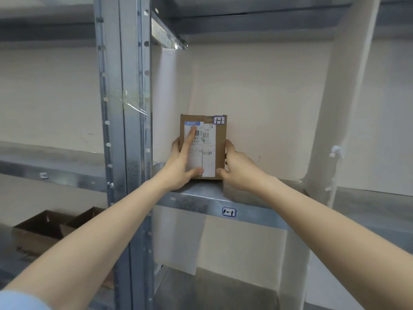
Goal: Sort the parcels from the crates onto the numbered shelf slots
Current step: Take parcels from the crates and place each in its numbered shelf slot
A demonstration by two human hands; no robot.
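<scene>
Cardboard first: finding two open cartons (44,229) lying well left of and below the parcel (220,148), showing nothing of any contents. Passing the steel post (131,130) standing just left of the parcel. Reaching the left hand (178,168), gripping the parcel's left edge: laying the forefinger straight across the label (207,157), pressing the thumb low on the front, curling the other fingers behind the edge. Seeing the parcel standing upright on the shelf (201,191), near the front lip, bearing a handwritten tag (219,120) reading 1-1. Noting a matching 1-1 mark (229,212) sticking to the lip just below the parcel. Arriving at the right hand (239,168), clasping the parcel's right edge, curling fingers round it and hooking the thumb at the lower corner. Ending at a white pipe (348,86) rising well right of the parcel. Judging this parcel as all but placed, sitting in the matching slot and needing only releasing; seeing no other parcel shelved beside it and no crates for certain, so being unable to tell how many are waiting.
</scene>
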